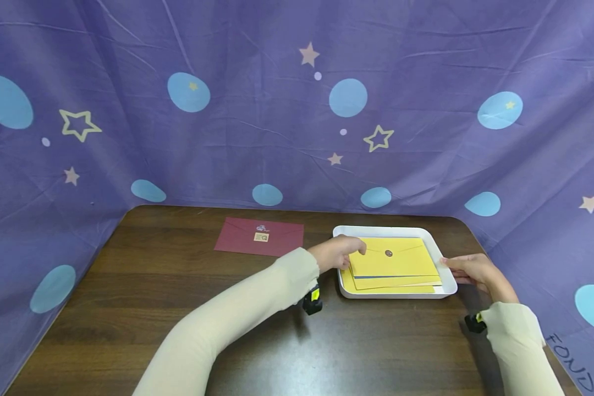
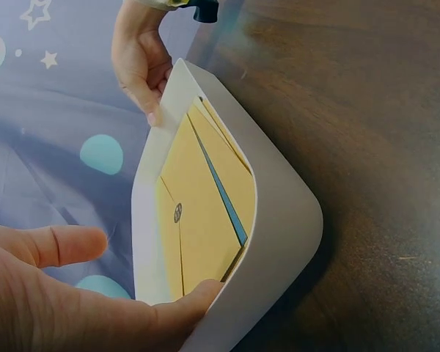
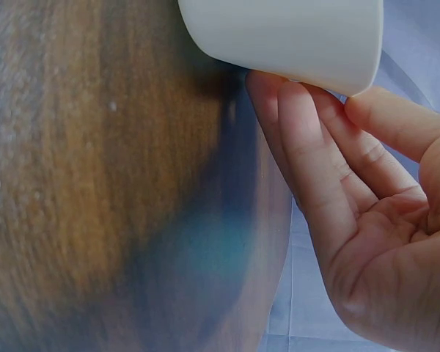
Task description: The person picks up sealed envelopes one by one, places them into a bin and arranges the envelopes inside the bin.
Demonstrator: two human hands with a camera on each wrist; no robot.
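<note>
A white tray (image 1: 397,296) on the right side of the table holds a stack of yellow envelopes (image 1: 406,258). The top envelope has a small dark round seal (image 1: 388,253), and a thin blue edge shows beneath it. My left hand (image 1: 334,253) is at the tray's left end, fingers apart; in the left wrist view one fingertip (image 2: 202,292) touches the near rim beside the envelopes, while another finger points outward. My right hand (image 1: 475,269) grips the tray's right end, thumb at the rim and fingers (image 3: 301,125) against its underside.
A maroon envelope (image 1: 242,236) with a beige label lies on the brown wooden table (image 1: 143,280), left of the tray. A purple curtain (image 1: 257,110) with stars and blue spots hangs behind the table and at both sides.
</note>
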